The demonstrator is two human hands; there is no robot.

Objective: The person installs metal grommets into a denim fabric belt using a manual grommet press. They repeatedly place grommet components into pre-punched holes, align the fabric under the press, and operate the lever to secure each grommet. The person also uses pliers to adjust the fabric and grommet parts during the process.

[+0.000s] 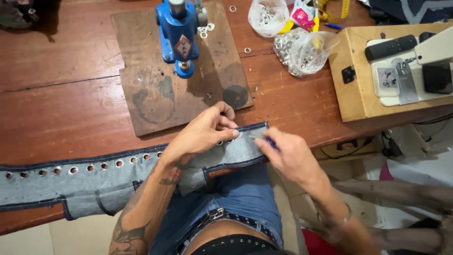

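A long strip of blue denim (85, 182) lies along the front edge of the wooden table, with a row of several metal eyelets (73, 170) set in it. My left hand (200, 134) presses down on the strip near its right end, fingertips pinched over the eyelet row. My right hand (288, 153) rests at the strip's right end and grips a small dark blue pen-like tool (270, 141), its tip on the fabric. A blue hand press (178, 35) stands on a worn board (155, 89) beyond my hands.
Two clear bags of metal eyelets (302, 49) lie at the back right, with loose rings (247, 50) near the press. A sewing machine in a pale wooden base (358, 94) stands at the right. A yellow tape measure (337, 12) is at the top edge.
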